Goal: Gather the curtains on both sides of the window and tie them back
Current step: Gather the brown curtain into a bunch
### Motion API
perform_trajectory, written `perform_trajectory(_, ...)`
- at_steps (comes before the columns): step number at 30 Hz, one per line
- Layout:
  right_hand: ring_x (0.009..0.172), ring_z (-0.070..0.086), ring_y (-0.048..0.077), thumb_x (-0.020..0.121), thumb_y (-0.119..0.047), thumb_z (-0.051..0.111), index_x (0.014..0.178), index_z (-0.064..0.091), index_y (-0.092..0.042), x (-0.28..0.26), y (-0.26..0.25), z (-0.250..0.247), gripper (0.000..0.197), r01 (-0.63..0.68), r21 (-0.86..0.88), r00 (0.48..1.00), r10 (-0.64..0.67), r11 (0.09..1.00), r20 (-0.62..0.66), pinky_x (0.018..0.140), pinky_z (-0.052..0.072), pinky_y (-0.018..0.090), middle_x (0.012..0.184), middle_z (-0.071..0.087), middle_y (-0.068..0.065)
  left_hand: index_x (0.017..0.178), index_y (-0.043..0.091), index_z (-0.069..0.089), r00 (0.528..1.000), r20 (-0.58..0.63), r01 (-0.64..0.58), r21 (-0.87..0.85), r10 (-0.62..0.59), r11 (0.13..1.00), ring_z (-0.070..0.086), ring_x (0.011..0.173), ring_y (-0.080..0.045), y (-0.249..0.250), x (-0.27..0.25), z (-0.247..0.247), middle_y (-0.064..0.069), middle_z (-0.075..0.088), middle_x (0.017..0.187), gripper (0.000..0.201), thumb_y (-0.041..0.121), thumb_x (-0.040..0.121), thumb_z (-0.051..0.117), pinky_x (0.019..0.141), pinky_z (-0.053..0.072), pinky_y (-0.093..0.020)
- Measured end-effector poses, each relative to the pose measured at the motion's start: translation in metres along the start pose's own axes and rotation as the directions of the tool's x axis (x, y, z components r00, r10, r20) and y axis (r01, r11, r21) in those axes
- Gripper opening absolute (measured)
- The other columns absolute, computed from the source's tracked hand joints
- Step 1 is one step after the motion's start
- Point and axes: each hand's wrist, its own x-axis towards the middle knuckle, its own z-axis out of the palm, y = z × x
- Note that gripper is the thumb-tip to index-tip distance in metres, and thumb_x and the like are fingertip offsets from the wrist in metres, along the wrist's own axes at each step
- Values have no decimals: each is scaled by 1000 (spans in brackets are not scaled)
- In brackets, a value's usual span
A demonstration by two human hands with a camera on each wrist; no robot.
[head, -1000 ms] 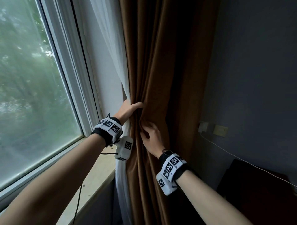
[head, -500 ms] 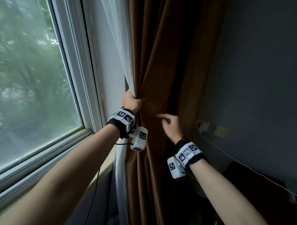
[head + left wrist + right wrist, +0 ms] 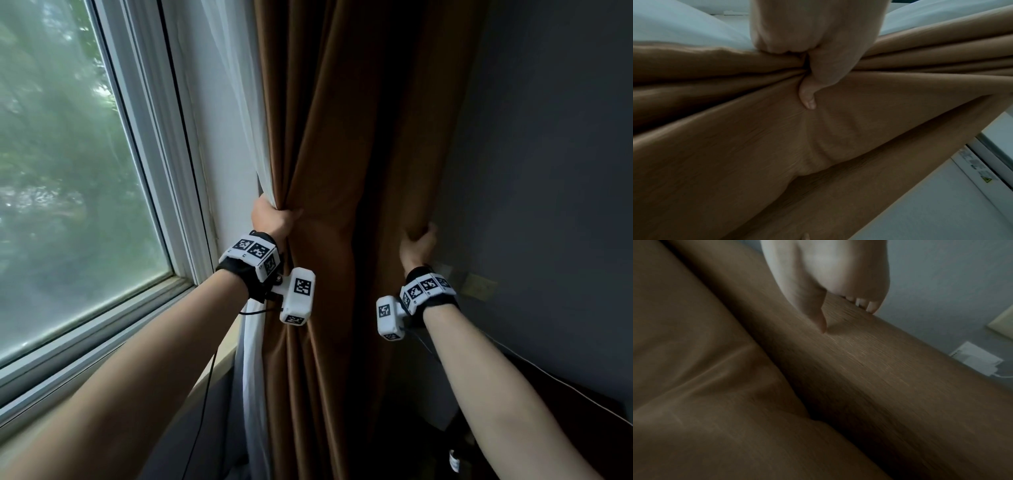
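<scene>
A brown curtain (image 3: 346,144) hangs in folds right of the window, with a white sheer curtain (image 3: 239,102) along its left side. My left hand (image 3: 274,214) grips the brown curtain's left edge together with the sheer. In the left wrist view the left hand (image 3: 812,53) bunches the brown fabric (image 3: 818,146) between fingers and thumb. My right hand (image 3: 418,240) wraps round the curtain's right edge near the wall. The right wrist view has my right hand (image 3: 838,305) with thumb in front of the fabric (image 3: 859,369) and fingertips curled behind it.
The window (image 3: 68,171) and its white frame (image 3: 164,171) fill the left, above a sill (image 3: 212,377). A grey wall (image 3: 548,171) on the right carries a wall plate (image 3: 479,287) and a white cable (image 3: 582,397). Dark furniture (image 3: 548,394) stands below.
My right hand has moved from the curtain's middle to its right edge and taken hold. The left hand keeps its grip on the left edge. The view has shifted slightly.
</scene>
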Motion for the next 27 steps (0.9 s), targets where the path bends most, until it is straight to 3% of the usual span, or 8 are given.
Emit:
perform_trajectory(5, 101, 60, 28, 94, -11, 54, 115, 54, 3, -22, -4, -2, 25, 96, -102, 994, -101, 990, -42, 77, 39, 27, 110, 62, 19, 109, 4, 64, 1000, 17, -1, -15, 1, 1000, 67, 88, -28, 0, 1, 0, -10, 68, 95, 40, 6, 71, 76, 78, 58, -40)
perform_trajectory(8, 80, 54, 19, 93, -10, 56, 101, 57, 3, -55, -8, -5, 15, 237, -90, 970, -241, 967, -33, 67, 34, 20, 89, 60, 12, 110, 5, 64, 999, 39, -16, -23, 16, 1000, 67, 89, -30, -2, 2, -2, -12, 69, 99, 42, 7, 70, 76, 79, 58, -43)
perform_trajectory(12, 62, 52, 12, 90, -9, 60, 80, 54, -9, -98, -8, 1, 12, 381, -11, 921, -378, 925, 95, 61, 41, 27, 69, 56, -3, 109, 3, 64, 995, 86, -41, -35, 44, 999, 67, 89, -31, -4, 1, -7, -12, 68, 97, 40, 5, 71, 75, 80, 58, -43)
perform_trajectory(16, 67, 59, 15, 88, -10, 64, 80, 59, -8, -130, -17, 9, 10, 411, 50, 906, -414, 910, 86, 65, 48, 29, 73, 62, 0, 109, 3, 63, 992, 106, -64, -7, 64, 998, 66, 89, -28, -6, 0, -12, -10, 67, 96, 39, 7, 72, 75, 80, 57, -40)
perform_trajectory(20, 55, 53, -2, 88, -11, 65, 76, 57, -17, -154, -28, 16, 16, 433, 52, 890, -436, 900, 135, 55, 39, 11, 62, 53, -14, 107, 1, 62, 989, 106, -109, 47, 103, 993, 64, 88, -28, -6, -5, -17, -11, 64, 93, 38, 8, 72, 75, 78, 56, -39)
perform_trajectory(23, 51, 47, 4, 88, -13, 65, 74, 58, -17, -171, -36, 25, 17, 451, 60, 871, -454, 890, 187, 51, 39, 19, 59, 53, -12, 103, 0, 61, 986, 127, -119, 60, 110, 991, 63, 85, -28, -6, -9, -24, -11, 61, 88, 33, 7, 72, 73, 77, 56, -41)
perform_trajectory(25, 56, 52, 6, 89, -12, 64, 77, 62, -16, -181, -39, 29, 13, 478, 68, 850, -480, 876, 218, 55, 43, 22, 64, 60, -8, 100, 0, 62, 982, 154, -125, 67, 113, 990, 65, 85, -29, -7, -10, -27, -11, 63, 86, 31, 7, 72, 72, 75, 57, -41)
perform_trajectory(27, 75, 64, 10, 90, -11, 62, 93, 70, -9, -189, -44, 31, 9, 448, 85, 848, -453, 890, 276, 70, 52, 23, 85, 71, 1, 99, 1, 65, 972, 206, -122, 54, 108, 991, 67, 87, -31, -10, -9, -30, -11, 66, 86, 30, 9, 71, 72, 75, 58, -42)
